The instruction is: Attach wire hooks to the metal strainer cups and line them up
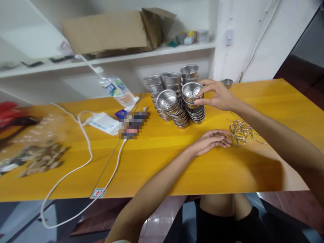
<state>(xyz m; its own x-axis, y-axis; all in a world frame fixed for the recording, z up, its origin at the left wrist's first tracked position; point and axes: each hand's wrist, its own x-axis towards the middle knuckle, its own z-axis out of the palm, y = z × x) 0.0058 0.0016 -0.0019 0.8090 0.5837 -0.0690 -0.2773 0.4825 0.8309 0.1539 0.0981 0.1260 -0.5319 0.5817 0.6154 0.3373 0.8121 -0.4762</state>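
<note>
Several stacks of perforated metal cups (pixel 172 79) stand close together towards the back of the yellow table (pixel 162 168). My right hand (pixel 217 94) pinches the rim of the top perforated metal cup (pixel 191 91) on the front right stack, thumb and fingers at its right side. The front left stack leans, its top cup tilted towards me. My left hand (pixel 211 141) rests low over the table, palm down with fingers loosely stretched. Its fingertips reach the left edge of a tangle of thin wire pieces (pixel 241 131).
A single metal cup (pixel 227 83) sits at the back right. Further left are a tilted plastic bottle (pixel 117 89), a white power strip (pixel 105 123), a looping white cable (pixel 88 145) and a pile of small round pieces (pixel 45 160). A cardboard box (pixel 108 32) occupies the shelf behind.
</note>
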